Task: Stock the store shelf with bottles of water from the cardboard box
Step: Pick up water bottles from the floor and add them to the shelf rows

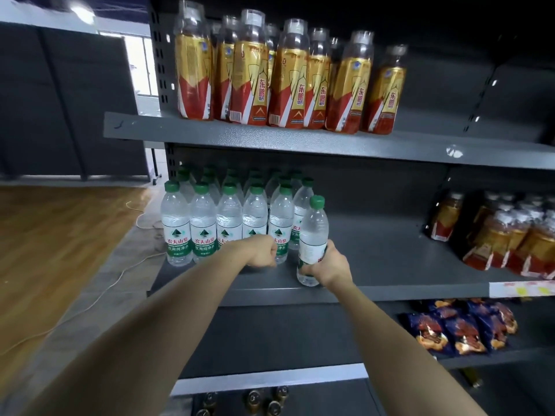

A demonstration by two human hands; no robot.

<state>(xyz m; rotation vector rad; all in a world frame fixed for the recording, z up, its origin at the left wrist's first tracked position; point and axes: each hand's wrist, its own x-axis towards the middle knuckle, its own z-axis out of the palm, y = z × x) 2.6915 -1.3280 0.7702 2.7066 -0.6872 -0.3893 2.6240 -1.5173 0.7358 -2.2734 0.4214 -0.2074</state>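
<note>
Several clear water bottles (204,223) with green caps and green labels stand in rows at the left of the grey middle shelf (390,253). My right hand (329,264) grips the lower half of one more water bottle (313,232), which stands upright at the shelf's front edge just right of the rows. My left hand (264,250) has its fingers curled round the bottom of a front-row bottle (254,211), hiding that bottle's label. The cardboard box is out of view.
Gold-and-red drink bottles (288,76) fill the top shelf. Shrink-wrapped packs of the same drink (504,235) sit at the right of the middle shelf, with bare shelf between them and the water. Snack bags (459,328) lie on the lower shelf. A cable (90,304) runs across the floor at left.
</note>
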